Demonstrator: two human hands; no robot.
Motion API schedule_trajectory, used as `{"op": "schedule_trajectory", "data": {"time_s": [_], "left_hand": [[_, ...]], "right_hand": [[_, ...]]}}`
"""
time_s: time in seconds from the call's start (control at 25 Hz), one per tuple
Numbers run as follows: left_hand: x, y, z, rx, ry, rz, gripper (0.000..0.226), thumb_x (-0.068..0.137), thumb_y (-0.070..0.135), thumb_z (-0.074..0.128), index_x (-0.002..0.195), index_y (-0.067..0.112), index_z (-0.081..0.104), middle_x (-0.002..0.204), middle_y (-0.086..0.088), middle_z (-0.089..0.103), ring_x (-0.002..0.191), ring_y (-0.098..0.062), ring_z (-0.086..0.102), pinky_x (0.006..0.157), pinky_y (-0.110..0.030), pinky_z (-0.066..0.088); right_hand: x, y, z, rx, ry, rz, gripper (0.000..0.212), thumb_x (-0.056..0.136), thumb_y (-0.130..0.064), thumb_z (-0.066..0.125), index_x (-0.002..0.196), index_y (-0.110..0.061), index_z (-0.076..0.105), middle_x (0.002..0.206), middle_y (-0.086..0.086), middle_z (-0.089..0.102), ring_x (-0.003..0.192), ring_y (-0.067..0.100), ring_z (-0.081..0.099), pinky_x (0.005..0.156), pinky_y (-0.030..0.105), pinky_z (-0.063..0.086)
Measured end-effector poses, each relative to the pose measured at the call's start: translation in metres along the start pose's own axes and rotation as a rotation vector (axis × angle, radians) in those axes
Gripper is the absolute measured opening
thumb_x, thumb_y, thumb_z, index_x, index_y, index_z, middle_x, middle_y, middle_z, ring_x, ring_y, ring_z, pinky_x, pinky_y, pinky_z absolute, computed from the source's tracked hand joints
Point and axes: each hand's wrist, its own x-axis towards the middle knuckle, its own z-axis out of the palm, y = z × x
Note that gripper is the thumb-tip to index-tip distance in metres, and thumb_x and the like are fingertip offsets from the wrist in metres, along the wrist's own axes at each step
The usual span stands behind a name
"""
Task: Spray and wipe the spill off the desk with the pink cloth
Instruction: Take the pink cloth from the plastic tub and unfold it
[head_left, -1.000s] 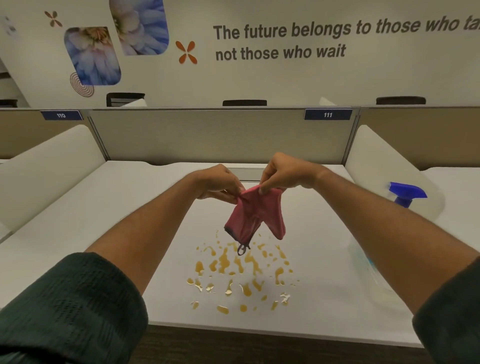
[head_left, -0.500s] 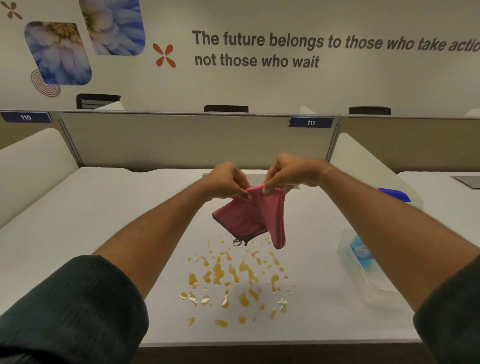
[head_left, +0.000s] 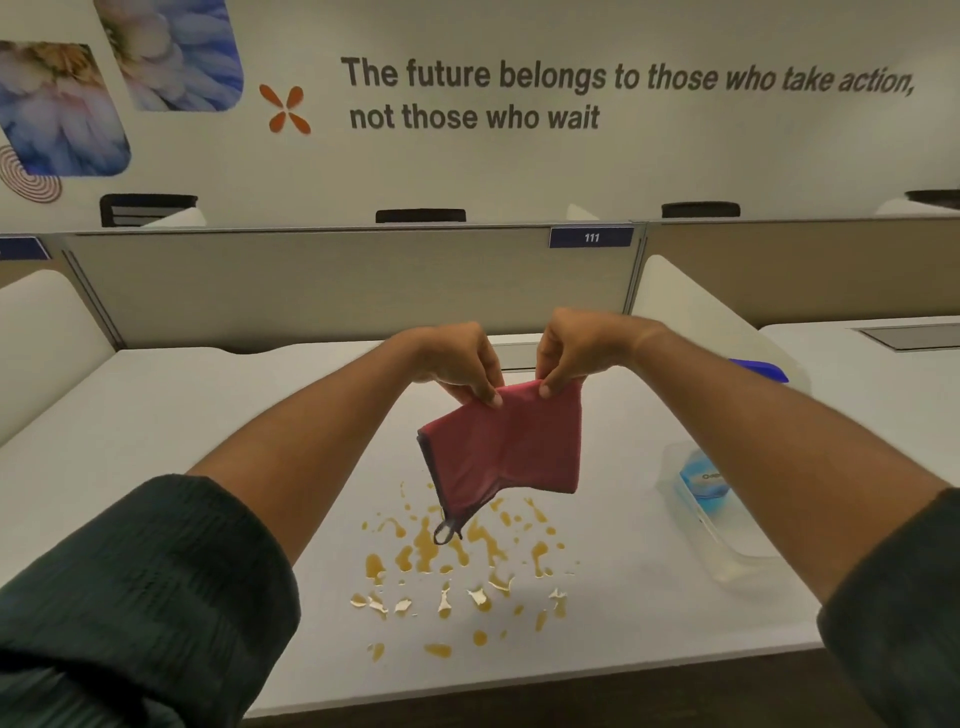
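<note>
White tabletop (head_left: 156, 426) in an office cubicle, grey divider panel (head_left: 337, 286) behind, number plate "111" (head_left: 591, 237) on it, slogan on the far wall.

Both hands are up off the surface. Left hand (head_left: 457, 361) and right hand (head_left: 574, 345) each pinch the top edge of the pink cloth (head_left: 511, 447), fingers clamped on the fabric, thumbs against fingertips. Cloth hangs below the fingers, partly folded, dark-trimmed edge on its left side and a small hanging loop (head_left: 445, 532) at the lowest corner. The loop sits over the spill in this view; can't tell for sure, but it looks clear of the liquid.

Spill (head_left: 457, 566): amber puddles and droplets scattered on the tabletop below the fingers and nearer the person. Nothing looks smeared, so my read is that wiping hasn't started.

Spray bottle (head_left: 701, 488): clear body with a blue label, lying to the right of the fingers, mostly hidden behind the right forearm. Blue trigger head (head_left: 763, 370) pokes out past the right wrist.

Step in hand, as I judge it: sorting out the cloth, opening or refolding it into a wiping pad. Can't tell whether spray has gone on; the droplets look the same either way.

Next move calls for:
- one hand to let go and take the bottle if spraying is due
- else bunch the cloth flat under one palm, lower it onto the far edge of the spill, and pull toward the near edge
</note>
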Motion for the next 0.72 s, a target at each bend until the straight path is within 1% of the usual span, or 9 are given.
{"op": "schedule_trajectory", "data": {"time_s": [0.08,0.16,0.24,0.36,0.6,0.72], "left_hand": [[0.001,0.001,0.000,0.047,-0.013,-0.019,0.016,0.072,0.000,0.080,0.086,0.007,0.076,0.079,-0.006,0.074,0.074,-0.015,0.071,0.071,-0.024,0.059],[0.003,0.002,0.000,0.072,-0.008,-0.027,0.016,0.071,0.001,0.080,0.085,0.007,0.076,0.079,-0.005,0.074,0.074,-0.014,0.071,0.074,-0.026,0.060],[0.003,0.004,-0.001,0.071,-0.006,-0.022,0.014,0.071,0.003,0.081,0.082,0.009,0.076,0.078,-0.006,0.074,0.074,-0.015,0.071,0.075,-0.028,0.060],[0.004,0.010,-0.003,0.049,-0.024,-0.018,0.012,0.072,0.003,0.081,0.080,0.009,0.075,0.077,-0.007,0.074,0.074,-0.016,0.072,0.073,-0.028,0.060],[0.010,0.021,0.000,0.050,-0.065,-0.038,0.011,0.073,0.004,0.081,0.081,0.008,0.074,0.075,-0.006,0.074,0.073,-0.016,0.071,0.068,-0.026,0.059],[0.015,0.025,0.005,0.041,-0.080,-0.035,0.011,0.073,0.004,0.081,0.080,0.008,0.074,0.074,-0.006,0.073,0.071,-0.015,0.070,0.066,-0.025,0.058]], "right_hand": [[-0.001,0.002,-0.002,0.025,-0.019,-0.001,0.015,0.076,-0.016,0.083,0.090,-0.015,0.078,0.078,-0.003,0.075,0.068,0.006,0.069,0.069,0.022,0.056],[-0.002,0.004,-0.004,0.021,-0.021,-0.005,0.015,0.077,-0.016,0.082,0.091,-0.014,0.078,0.081,-0.002,0.075,0.071,0.008,0.070,0.071,0.023,0.057],[-0.002,0.006,-0.006,0.005,-0.021,-0.006,0.014,0.079,-0.017,0.081,0.092,-0.014,0.078,0.084,-0.001,0.076,0.074,0.009,0.070,0.072,0.023,0.057],[-0.003,0.008,-0.010,-0.037,-0.020,-0.005,0.013,0.080,-0.017,0.080,0.093,-0.014,0.078,0.085,-0.001,0.076,0.076,0.010,0.070,0.076,0.025,0.059],[-0.006,0.019,-0.011,-0.040,-0.017,0.002,0.015,0.078,-0.016,0.081,0.093,-0.013,0.078,0.084,0.000,0.076,0.077,0.011,0.071,0.075,0.025,0.059],[-0.011,0.028,-0.009,-0.020,0.008,0.003,0.014,0.078,-0.016,0.081,0.092,-0.014,0.078,0.083,-0.001,0.076,0.075,0.009,0.070,0.069,0.020,0.056]]}}
